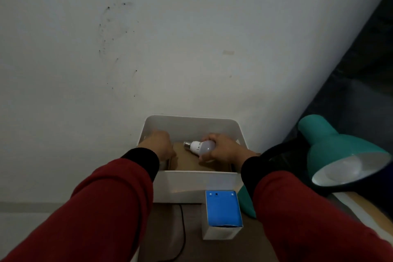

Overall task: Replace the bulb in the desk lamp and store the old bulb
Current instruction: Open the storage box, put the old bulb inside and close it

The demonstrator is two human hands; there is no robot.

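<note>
A white bulb [201, 147] with a metal screw base lies sideways inside the white bin [197, 185], base pointing left, over brown cardboard [187, 160]. My right hand [225, 149] is wrapped around its glass end. My left hand [159, 143] rests inside the bin at its left side, fingers curled on a cardboard flap; what it grips is partly hidden. The teal desk lamp [331, 144] stands at the right, its shade tilted toward me with a bulb [342, 168] seated inside.
A small blue and white bulb box [222, 215] stands open in front of the bin. A black cable [182, 234] runs across the brown tabletop. A white wall rises directly behind the bin.
</note>
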